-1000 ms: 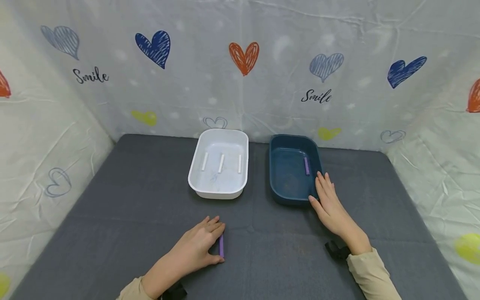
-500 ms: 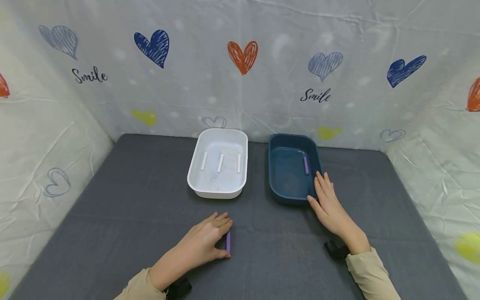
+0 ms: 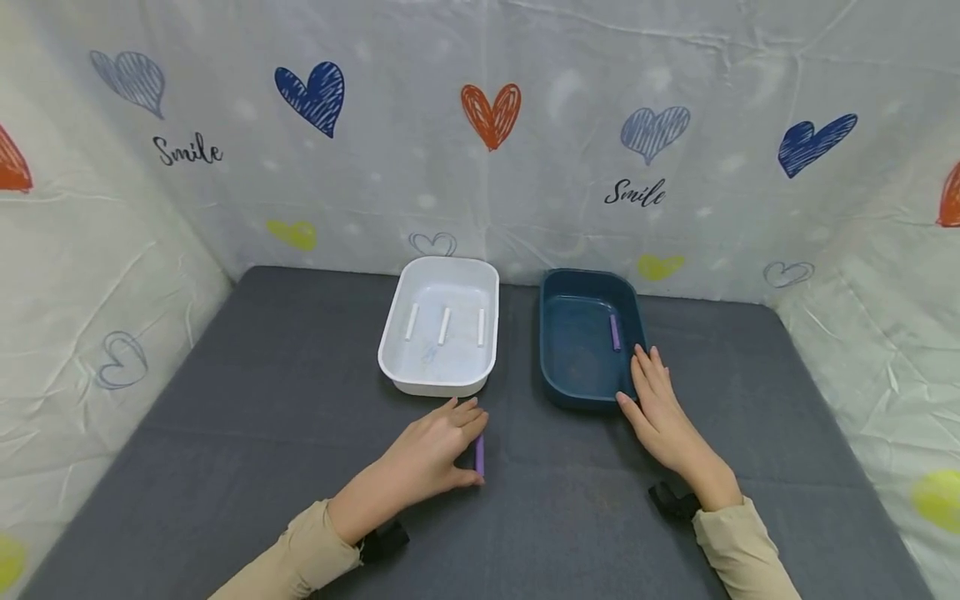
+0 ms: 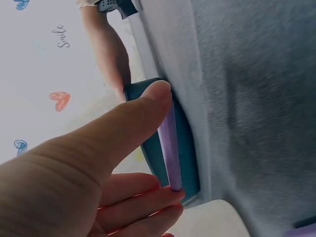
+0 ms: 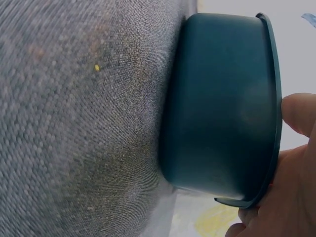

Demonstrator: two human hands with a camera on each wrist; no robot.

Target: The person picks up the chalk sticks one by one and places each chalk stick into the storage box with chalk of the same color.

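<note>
In the head view my left hand [image 3: 435,450] holds a purple chalk stick [image 3: 480,456] lengthwise between thumb and fingertips, over the cloth in front of the white tray [image 3: 438,387]. The left wrist view shows the thumb at one end of the chalk [image 4: 170,148] and a fingertip at the other. My right hand [image 3: 660,417] rests with straight fingers along the near right corner of the dark blue tray [image 3: 551,367]. Its thumb touches the rim [image 5: 278,98] in the right wrist view. A second purple chalk stick [image 3: 615,332] lies inside the blue tray.
Inside the white tray lie three white chalk sticks [image 3: 444,326]. Both trays stand side by side at the back of the grey cloth-covered table [image 3: 247,400]. Behind them hangs a pale curtain [image 3: 405,133] printed with hearts.
My left hand has moved right and away from me with the purple chalk, closer to the white tray. The right hand has stayed at the blue tray.
</note>
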